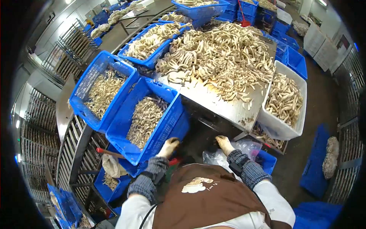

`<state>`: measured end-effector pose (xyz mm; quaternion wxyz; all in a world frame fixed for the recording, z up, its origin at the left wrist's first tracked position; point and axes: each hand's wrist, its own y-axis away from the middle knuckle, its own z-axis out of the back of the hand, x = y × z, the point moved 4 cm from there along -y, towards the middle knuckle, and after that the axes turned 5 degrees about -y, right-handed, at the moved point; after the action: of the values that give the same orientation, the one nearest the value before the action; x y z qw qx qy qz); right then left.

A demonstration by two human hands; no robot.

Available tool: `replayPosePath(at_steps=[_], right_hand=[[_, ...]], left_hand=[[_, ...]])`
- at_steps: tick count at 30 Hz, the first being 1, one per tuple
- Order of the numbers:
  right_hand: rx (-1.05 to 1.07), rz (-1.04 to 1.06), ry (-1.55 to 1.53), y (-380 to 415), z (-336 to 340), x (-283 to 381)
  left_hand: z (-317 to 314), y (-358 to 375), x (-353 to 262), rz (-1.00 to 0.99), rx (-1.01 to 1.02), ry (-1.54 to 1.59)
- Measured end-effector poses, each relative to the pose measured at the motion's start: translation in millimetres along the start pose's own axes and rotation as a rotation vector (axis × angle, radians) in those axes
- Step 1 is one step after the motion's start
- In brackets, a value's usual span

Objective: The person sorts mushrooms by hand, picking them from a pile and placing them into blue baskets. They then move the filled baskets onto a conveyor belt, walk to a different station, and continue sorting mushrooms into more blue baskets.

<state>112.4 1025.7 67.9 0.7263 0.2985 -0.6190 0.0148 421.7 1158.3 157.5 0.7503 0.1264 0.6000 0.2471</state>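
My left hand (168, 147), in a pale glove, rests against the lower corner of a tilted blue crate (167, 122) that holds pale mushroom pieces. My right hand (224, 144), also gloved, hangs below the front edge of the steel table (225, 107), just above a clear plastic bag (228, 154); whether it grips anything is hidden. A big heap of mushroom stems (225, 57) covers the table. Grey knitted sleeve covers and a brown apron show at the bottom.
A second blue crate (89, 80) of pieces leans left of the first, on a roller rack (76, 152). A white crate (284, 129) of mushrooms stands at the table's right. More blue crates sit behind the heap, below the rack and on the floor at right.
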Motion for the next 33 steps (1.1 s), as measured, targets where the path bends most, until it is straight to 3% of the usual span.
replayPosePath(at_steps=[2,6,8,10,12,14,16,17,18,20,21,22,24,25,26,28,29,30,32,33], right_hand=[[-0.050,0.033,0.086,-36.0,3.5,24.7],[-0.217,0.075,0.154,-85.8,9.0,154.7],[-0.307,0.227,0.280,-159.3,19.3,173.7],[-0.346,0.238,0.337,-211.2,26.2,239.9],[-0.371,0.206,0.466,-287.7,42.2,251.9],[-0.384,0.201,0.608,-352.4,54.2,289.4],[-0.313,0.028,0.704,-393.6,59.5,315.9],[-0.300,0.001,0.891,-417.8,61.0,310.7],[-0.208,-0.177,0.959,-422.7,54.1,318.3],[-0.222,-0.199,1.036,-432.5,42.6,309.0],[-0.296,-0.080,1.097,-433.8,37.2,316.8],[-0.136,-0.260,0.864,-438.0,43.7,315.8],[0.008,-0.361,0.525,-432.2,43.5,326.4],[0.103,-0.252,0.312,-440.2,39.8,321.4],[-0.025,-0.209,0.010,-427.8,48.8,309.6],[0.119,-0.181,-0.157,-409.6,48.5,318.8],[-0.001,-0.197,0.016,-398.6,49.9,322.8],[0.067,-0.195,-0.025,-388.3,43.2,344.7],[0.037,-0.230,-0.034,-379.6,62.0,331.0],[-0.039,-0.312,-0.076,-372.3,66.3,329.6]], left_hand=[[5.5,-50.7,-51.3,0.054,0.024,0.145],[16.4,-190.2,-126.6,-0.082,0.085,0.317],[11.6,-271.6,-148.3,-0.160,0.094,0.429],[8.9,-332.4,-176.7,-0.142,0.084,0.417],[3.5,-392.1,-199.4,-0.149,0.021,0.288],[5.1,-416.5,-237.5,-0.284,-0.039,0.012],[-18.0,-469.3,-212.1,-0.255,-0.088,0.096],[-22.7,-475.0,-212.0,-0.167,-0.063,-0.037],[-17.0,-451.5,-255.9,-0.149,0.019,0.073],[-21.6,-468.6,-264.0,-0.141,0.085,0.169],[-22.2,-475.2,-266.9,-0.056,0.043,0.176],[-24.6,-483.5,-270.8,0.045,0.144,0.282],[-25.9,-489.8,-279.2,0.101,0.346,0.428],[-20.3,-483.5,-294.0,0.181,0.479,0.466],[-31.1,-508.6,-269.1,0.144,0.491,0.355],[-26.9,-494.4,-296.7,0.144,0.625,0.405],[-21.0,-478.2,-324.5,0.124,0.654,0.467],[-33.2,-482.4,-315.0,0.183,0.747,0.560],[-49.1,-490.7,-306.4,-0.058,0.717,0.490],[-51.6,-488.3,-304.4,-0.012,0.692,0.454]])
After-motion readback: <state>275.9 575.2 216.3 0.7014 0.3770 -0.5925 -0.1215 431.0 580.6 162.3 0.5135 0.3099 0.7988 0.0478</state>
